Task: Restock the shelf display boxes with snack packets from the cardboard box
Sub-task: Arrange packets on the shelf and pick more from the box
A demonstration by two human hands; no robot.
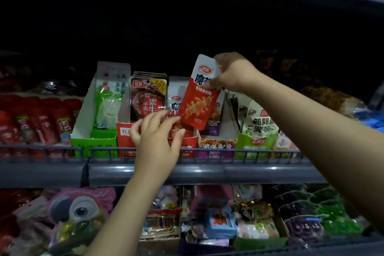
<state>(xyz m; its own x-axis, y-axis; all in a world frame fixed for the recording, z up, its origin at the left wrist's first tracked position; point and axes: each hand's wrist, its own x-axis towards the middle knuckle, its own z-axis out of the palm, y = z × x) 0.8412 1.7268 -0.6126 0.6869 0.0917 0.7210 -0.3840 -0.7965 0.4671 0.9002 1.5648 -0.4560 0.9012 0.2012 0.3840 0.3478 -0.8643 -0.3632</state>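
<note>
Red-and-white snack packet (199, 93) hangs tilted above the red display box (188, 141).

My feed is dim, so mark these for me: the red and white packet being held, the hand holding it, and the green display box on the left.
red and white packet (196, 102): head view, red lower half.
right hand (232, 75): head view, back of hand.
green display box (94, 143): head view, front wall.

Dim and murky, with black upper shelving, glare streaks top right, soft blur throughout, and wide-angle bending at the edges.
</note>
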